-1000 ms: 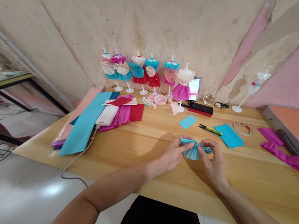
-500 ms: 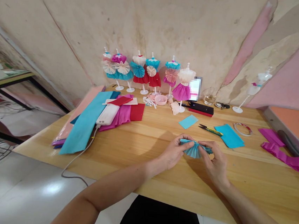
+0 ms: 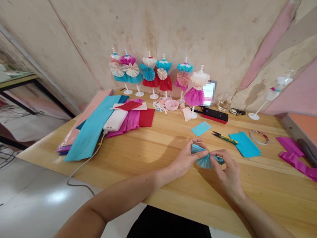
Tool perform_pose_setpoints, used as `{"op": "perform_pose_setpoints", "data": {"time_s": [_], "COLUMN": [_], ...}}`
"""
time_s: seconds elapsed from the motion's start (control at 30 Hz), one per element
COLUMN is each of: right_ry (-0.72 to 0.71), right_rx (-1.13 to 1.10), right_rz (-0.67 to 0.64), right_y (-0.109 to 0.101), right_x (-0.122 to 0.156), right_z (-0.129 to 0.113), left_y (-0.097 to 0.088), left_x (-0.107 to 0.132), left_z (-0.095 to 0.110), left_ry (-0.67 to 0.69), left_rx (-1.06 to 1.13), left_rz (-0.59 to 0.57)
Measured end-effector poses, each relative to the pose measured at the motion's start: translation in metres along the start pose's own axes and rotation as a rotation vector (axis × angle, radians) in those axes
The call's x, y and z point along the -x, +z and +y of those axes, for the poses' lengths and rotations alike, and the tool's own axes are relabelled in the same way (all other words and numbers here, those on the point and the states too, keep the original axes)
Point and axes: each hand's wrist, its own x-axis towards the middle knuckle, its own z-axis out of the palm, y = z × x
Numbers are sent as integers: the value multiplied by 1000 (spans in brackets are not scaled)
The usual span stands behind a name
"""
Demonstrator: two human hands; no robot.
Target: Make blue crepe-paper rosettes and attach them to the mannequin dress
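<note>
A pleated blue crepe paper fan (image 3: 204,162) is held between my two hands, just above the wooden table (image 3: 154,159). My left hand (image 3: 189,155) pinches its left side between thumb and fingers. On the other side, my right hand (image 3: 226,168) grips it near the gathered middle, with the fingertips of both hands close together. Part of the paper is hidden behind the fingers. Beyond the hands lie a flat blue paper piece (image 3: 201,128), thread snips (image 3: 225,137) with yellow-green handles, and a folded blue paper stack (image 3: 245,144).
Several small dress forms (image 3: 162,74) in paper dresses stand along the wall. A pink bowl (image 3: 171,105), a black-and-red box (image 3: 215,115) and a glass (image 3: 224,103) are at the back. Left are paper sheets (image 3: 93,127) and a cabled white power bank (image 3: 115,120); right, magenta strips (image 3: 305,168).
The left part of the blue paper fan has tilted up a little, showing more of its flat side in my left hand. The whole view has shifted slightly.
</note>
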Motion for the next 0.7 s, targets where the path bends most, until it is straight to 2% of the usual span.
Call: {"op": "perform_pose_setpoints", "data": {"time_s": [0.07, 0.17, 0.27, 0.7], "right_ry": [66, 147, 151, 61], "right_rx": [-24, -53, -57, -6], "right_rz": [29, 111, 145, 46], "right_y": [-1, -2, -2, 4], "right_x": [0, -1, -2, 0], "right_z": [0, 1, 0, 0], "left_y": [0, 0, 0, -2], "left_x": [-1, 0, 2, -2], "left_z": [-1, -4, -6, -5], "left_ry": [-72, -230, -310, -97], "left_rx": [95, 212, 226, 94], "left_rz": [3, -58, -127, -112]}}
